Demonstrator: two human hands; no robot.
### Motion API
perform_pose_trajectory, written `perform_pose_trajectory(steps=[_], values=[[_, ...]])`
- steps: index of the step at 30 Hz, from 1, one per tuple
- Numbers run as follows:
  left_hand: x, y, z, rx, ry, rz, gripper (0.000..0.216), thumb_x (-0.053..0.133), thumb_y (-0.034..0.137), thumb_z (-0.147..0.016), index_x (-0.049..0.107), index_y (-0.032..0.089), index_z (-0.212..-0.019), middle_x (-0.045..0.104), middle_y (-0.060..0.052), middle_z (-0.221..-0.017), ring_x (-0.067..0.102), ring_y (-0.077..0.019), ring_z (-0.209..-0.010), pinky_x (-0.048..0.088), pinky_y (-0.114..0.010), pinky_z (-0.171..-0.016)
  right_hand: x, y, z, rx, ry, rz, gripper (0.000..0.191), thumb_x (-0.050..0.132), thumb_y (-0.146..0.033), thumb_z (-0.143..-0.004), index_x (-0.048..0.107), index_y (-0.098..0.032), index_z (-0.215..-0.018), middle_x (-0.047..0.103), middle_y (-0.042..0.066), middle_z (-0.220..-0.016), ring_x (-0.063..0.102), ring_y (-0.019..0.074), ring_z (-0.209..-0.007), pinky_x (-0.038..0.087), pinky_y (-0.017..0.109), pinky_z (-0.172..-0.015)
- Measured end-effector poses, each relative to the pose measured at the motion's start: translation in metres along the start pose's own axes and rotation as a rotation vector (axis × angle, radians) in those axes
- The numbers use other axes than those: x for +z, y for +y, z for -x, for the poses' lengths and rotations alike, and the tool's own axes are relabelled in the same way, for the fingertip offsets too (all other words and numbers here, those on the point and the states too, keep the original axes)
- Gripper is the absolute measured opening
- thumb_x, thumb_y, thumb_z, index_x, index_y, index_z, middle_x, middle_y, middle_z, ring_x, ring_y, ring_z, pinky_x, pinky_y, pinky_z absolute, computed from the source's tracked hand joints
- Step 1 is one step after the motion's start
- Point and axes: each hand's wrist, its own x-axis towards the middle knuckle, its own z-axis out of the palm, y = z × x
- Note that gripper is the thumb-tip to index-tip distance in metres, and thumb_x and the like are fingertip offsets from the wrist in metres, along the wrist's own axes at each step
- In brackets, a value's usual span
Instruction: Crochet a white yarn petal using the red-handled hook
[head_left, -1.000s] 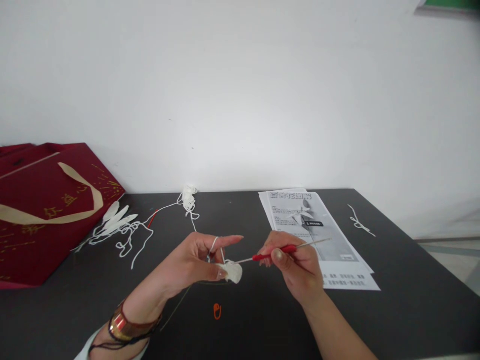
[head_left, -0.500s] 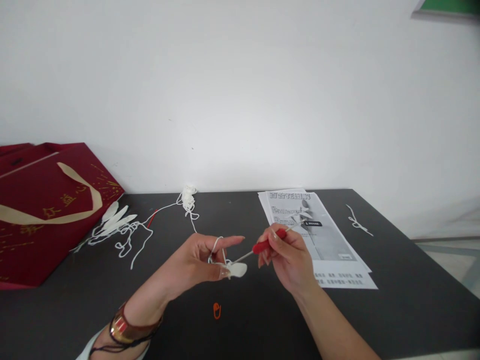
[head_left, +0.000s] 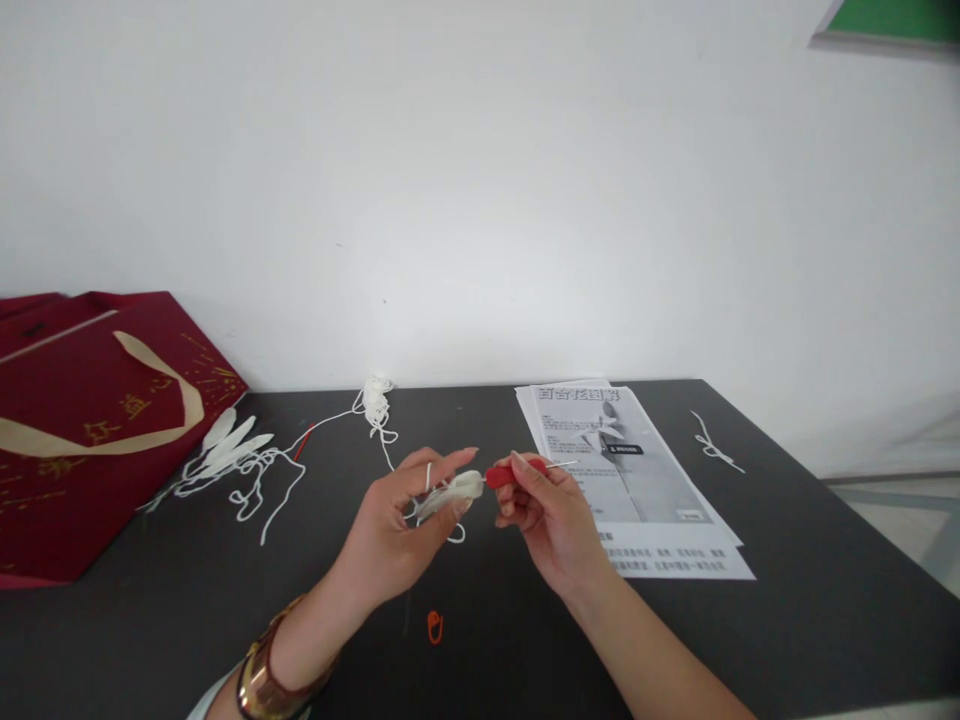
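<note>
My left hand (head_left: 401, 525) pinches a small white crocheted piece (head_left: 450, 491) between thumb and fingers, with white yarn looped over the outstretched index finger. My right hand (head_left: 544, 515) is closed on a crochet hook with a red handle (head_left: 514, 471), whose metal tip meets the white piece. Both hands hover above the black table (head_left: 825, 560), close together near its middle. A gold bangle sits on my left wrist.
An orange stitch marker (head_left: 434, 627) lies on the table below my hands. Printed instruction sheets (head_left: 637, 490) lie to the right, a white yarn scrap (head_left: 716, 447) beyond them. Loose white yarn and finished petals (head_left: 240, 455) lie left, beside a red gift bag (head_left: 82, 420).
My right hand has moved left and pushed the hook toward the white piece. My left hand has risen and tilted the piece up, bringing both hands closer together.
</note>
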Motion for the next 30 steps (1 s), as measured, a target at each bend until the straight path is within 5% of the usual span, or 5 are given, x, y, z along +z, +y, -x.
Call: perform_pose_trajectory(steps=[6,13,20,26,30], values=[[0.002,0.0,0.0,0.15,0.074,-0.066,0.031,0.061,0.013,-0.083,0.073,0.03,-0.107,0.058,-0.002,-0.09,0.057,-0.0146,-0.081,0.045,-0.023,-0.064,0.002,0.001,-0.001,0.023,0.003,-0.002,0.025,0.079,-0.034,-0.071,0.07,-0.012,-0.075,0.068,0.0,-0.055,0.057,0.0075,-0.043,0.056,0.018,-0.042],[0.004,-0.003,0.002,-0.155,0.178,0.047,0.038,0.068,0.022,-0.079,0.069,0.028,-0.117,0.062,0.003,-0.073,0.053,-0.0114,-0.066,0.041,-0.022,-0.06,0.001,0.004,0.0,0.039,0.014,-0.009,0.025,0.078,-0.035,-0.073,0.071,-0.011,-0.077,0.068,0.001,-0.057,0.059,0.0071,-0.044,0.055,0.017,-0.044],[0.017,-0.007,0.001,-0.275,0.275,0.333,0.049,0.075,0.023,-0.074,0.065,0.031,-0.122,0.059,0.007,-0.065,0.048,-0.0073,-0.059,0.038,-0.02,-0.058,0.002,0.009,0.002,-0.037,0.035,0.026,0.024,0.076,-0.036,-0.075,0.071,-0.014,-0.079,0.068,0.0,-0.06,0.061,0.0079,-0.048,0.055,0.017,-0.05],[0.03,-0.012,0.0,-0.326,0.369,0.601,0.056,0.076,0.019,-0.072,0.062,0.027,-0.125,0.062,0.007,-0.066,0.055,-0.0074,-0.063,0.043,-0.02,-0.067,-0.001,0.016,0.015,-0.578,-0.01,0.642,0.014,0.06,-0.02,-0.088,0.072,-0.021,-0.094,0.073,0.004,-0.081,0.068,0.0138,-0.066,0.058,0.025,-0.062],[0.024,-0.007,-0.003,-0.399,0.284,0.795,0.061,0.078,0.013,-0.069,0.061,0.021,-0.127,0.066,0.004,-0.069,0.06,-0.01,-0.066,0.045,-0.023,-0.071,-0.007,0.016,0.017,-1.124,-0.298,1.079,0.044,0.057,0.0,-0.082,0.063,-0.021,-0.12,0.072,0.011,-0.096,0.067,0.0194,-0.083,0.058,0.031,-0.071]])
